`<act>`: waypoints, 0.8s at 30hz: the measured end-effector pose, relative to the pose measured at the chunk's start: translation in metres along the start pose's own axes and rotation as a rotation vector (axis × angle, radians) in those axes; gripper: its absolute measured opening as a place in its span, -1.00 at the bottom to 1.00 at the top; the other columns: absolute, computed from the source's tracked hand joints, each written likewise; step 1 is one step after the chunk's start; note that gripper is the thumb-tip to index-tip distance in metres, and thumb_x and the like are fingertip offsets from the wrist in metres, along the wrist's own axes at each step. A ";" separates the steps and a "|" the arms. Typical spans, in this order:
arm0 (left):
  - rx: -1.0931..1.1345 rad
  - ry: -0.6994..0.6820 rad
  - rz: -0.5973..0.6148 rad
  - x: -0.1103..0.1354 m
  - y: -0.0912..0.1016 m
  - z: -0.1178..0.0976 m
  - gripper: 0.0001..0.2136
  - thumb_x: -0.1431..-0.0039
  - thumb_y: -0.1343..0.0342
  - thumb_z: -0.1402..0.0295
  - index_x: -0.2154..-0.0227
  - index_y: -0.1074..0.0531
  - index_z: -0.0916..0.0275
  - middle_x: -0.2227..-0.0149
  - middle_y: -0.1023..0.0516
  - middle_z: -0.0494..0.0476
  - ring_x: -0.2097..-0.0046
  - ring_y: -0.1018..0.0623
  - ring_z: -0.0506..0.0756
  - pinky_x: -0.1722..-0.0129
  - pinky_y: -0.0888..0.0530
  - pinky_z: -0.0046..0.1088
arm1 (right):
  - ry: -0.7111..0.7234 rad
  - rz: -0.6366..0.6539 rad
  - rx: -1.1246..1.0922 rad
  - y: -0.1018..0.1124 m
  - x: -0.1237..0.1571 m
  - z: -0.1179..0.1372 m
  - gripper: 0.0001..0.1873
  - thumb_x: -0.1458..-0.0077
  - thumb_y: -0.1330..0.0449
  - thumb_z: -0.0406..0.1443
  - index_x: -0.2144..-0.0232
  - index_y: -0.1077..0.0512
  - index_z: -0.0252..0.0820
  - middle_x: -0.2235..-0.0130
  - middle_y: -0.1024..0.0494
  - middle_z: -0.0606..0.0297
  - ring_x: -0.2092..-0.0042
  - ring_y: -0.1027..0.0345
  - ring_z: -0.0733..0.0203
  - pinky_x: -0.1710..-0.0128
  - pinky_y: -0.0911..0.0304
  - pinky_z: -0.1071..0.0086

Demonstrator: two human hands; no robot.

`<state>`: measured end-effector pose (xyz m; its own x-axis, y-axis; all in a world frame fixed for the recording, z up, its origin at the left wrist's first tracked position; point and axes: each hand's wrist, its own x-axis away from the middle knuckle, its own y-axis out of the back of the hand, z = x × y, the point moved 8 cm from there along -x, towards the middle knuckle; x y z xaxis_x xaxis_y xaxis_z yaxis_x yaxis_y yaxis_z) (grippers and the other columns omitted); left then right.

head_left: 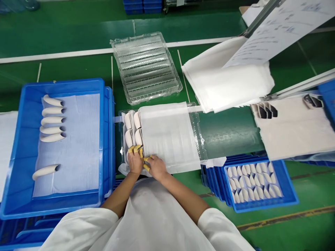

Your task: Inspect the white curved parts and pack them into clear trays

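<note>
A clear plastic tray (pixel 198 139) lies in front of me, mostly covered by a thin white sheet (pixel 170 134). At its left end, white curved shell-like pieces (pixel 129 137) stand in two columns. My left hand (pixel 135 162), with yellow finger covers, is closed on a curved piece at the near end of the second column; its fingers hide most of that piece. Close by on the right, my right hand (pixel 157 168) has its yellow-covered fingers bent at the sheet's left edge. What those fingers hold, if anything, is hidden.
Left of the tray, a blue crate (pixel 107 139) holds several curved pieces on a white liner. An empty clear tray (pixel 149 68) lies behind. White sheets (pixel 230 82) are stacked at the back right. Another blue crate (pixel 290 195) with rows of pieces stands lower right.
</note>
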<state>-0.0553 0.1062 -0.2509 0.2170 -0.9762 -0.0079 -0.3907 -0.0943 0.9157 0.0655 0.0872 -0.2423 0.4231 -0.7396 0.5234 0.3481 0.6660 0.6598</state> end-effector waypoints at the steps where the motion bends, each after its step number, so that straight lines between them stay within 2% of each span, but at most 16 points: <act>1: -0.003 -0.012 -0.004 -0.005 0.005 -0.003 -0.71 -0.30 0.10 0.36 0.05 -0.43 0.35 0.10 -0.42 0.40 -0.01 -0.47 0.29 0.01 -0.45 -0.06 | 0.001 -0.024 0.005 0.004 0.004 -0.005 -0.72 -0.28 -0.17 -0.21 0.01 -0.44 -0.21 0.03 -0.53 0.18 0.07 -0.47 0.13 0.08 -0.43 0.15; 4: -0.020 -0.090 0.040 -0.036 0.012 -0.020 -0.66 -0.29 0.12 0.42 -0.05 -0.38 0.36 0.01 -0.42 0.44 -0.11 -0.44 0.28 -0.09 -0.42 -0.08 | 0.003 -0.101 0.043 0.017 0.014 -0.022 -0.71 -0.29 -0.10 -0.36 -0.03 -0.46 -0.25 -0.07 -0.50 0.01 -0.10 -0.39 0.00 -0.05 -0.37 0.06; 6: -0.044 -0.173 0.126 -0.068 0.002 -0.037 -0.60 -0.25 0.12 0.51 -0.13 -0.33 0.37 -0.12 -0.39 0.45 -0.23 -0.36 0.25 -0.20 -0.34 -0.11 | 0.031 -0.125 0.077 0.019 0.014 -0.025 -0.64 -0.26 -0.05 -0.45 -0.07 -0.45 -0.29 -0.21 -0.39 -0.07 -0.30 -0.16 -0.08 -0.24 -0.17 -0.07; 9: -0.105 -0.289 0.298 -0.119 -0.031 -0.062 -0.53 -0.21 0.11 0.61 -0.17 -0.32 0.36 -0.25 -0.32 0.39 -0.33 -0.23 0.21 -0.32 -0.19 -0.11 | 0.063 -0.102 0.123 0.004 0.004 -0.015 -0.54 -0.20 -0.03 -0.51 -0.13 -0.40 -0.37 -0.30 -0.28 -0.06 -0.42 0.15 -0.08 -0.38 0.20 -0.16; 12: -0.186 -0.342 0.455 -0.150 -0.067 -0.078 -0.64 -0.25 -0.01 0.52 -0.10 -0.39 0.34 -0.23 -0.37 0.34 -0.33 -0.23 0.25 -0.32 -0.12 0.04 | 0.023 -0.047 0.163 -0.024 -0.011 0.000 -0.49 -0.11 -0.07 -0.52 -0.12 -0.41 -0.43 -0.29 -0.29 -0.10 -0.43 0.20 -0.12 -0.39 0.32 -0.16; 15: -0.261 -0.342 0.545 -0.155 -0.090 -0.084 -0.65 -0.25 -0.14 0.35 -0.08 -0.40 0.29 -0.24 -0.35 0.29 -0.31 -0.25 0.30 -0.28 -0.14 0.17 | -0.026 0.011 0.183 -0.048 -0.021 0.008 -0.46 -0.08 -0.08 -0.51 -0.14 -0.40 -0.47 -0.29 -0.27 -0.14 -0.42 0.18 -0.16 -0.39 0.35 -0.17; 18: -0.301 -0.317 0.574 -0.148 -0.095 -0.088 -0.60 -0.25 -0.15 0.29 -0.12 -0.37 0.25 -0.27 -0.29 0.28 -0.29 -0.27 0.31 -0.24 -0.20 0.17 | -0.061 0.059 0.197 -0.058 -0.022 0.005 -0.43 -0.11 -0.04 -0.48 -0.20 -0.32 -0.45 -0.32 -0.18 -0.15 -0.42 0.20 -0.19 -0.33 0.37 -0.33; 21: -0.298 -0.280 0.571 -0.146 -0.085 -0.097 -0.62 -0.26 -0.13 0.27 -0.11 -0.37 0.20 -0.24 -0.32 0.26 -0.24 -0.34 0.28 -0.20 -0.31 0.09 | -0.061 0.100 0.229 -0.055 -0.021 -0.001 -0.39 -0.12 0.03 -0.51 -0.23 -0.28 -0.41 -0.33 -0.16 -0.14 -0.41 0.15 -0.18 -0.28 0.31 -0.41; 24: -0.260 -0.234 0.544 -0.155 -0.064 -0.105 -0.67 -0.27 -0.13 0.26 -0.06 -0.41 0.20 -0.17 -0.39 0.26 -0.15 -0.43 0.23 -0.12 -0.42 -0.05 | -0.028 0.114 0.282 -0.043 -0.025 -0.002 -0.40 -0.12 0.08 -0.54 -0.22 -0.29 -0.45 -0.32 -0.17 -0.19 -0.40 0.08 -0.18 -0.28 0.24 -0.39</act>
<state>0.0304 0.2844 -0.2660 -0.1629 -0.8907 0.4243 -0.1540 0.4478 0.8808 0.0411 0.0774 -0.2850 0.4217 -0.6664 0.6150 0.0522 0.6949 0.7172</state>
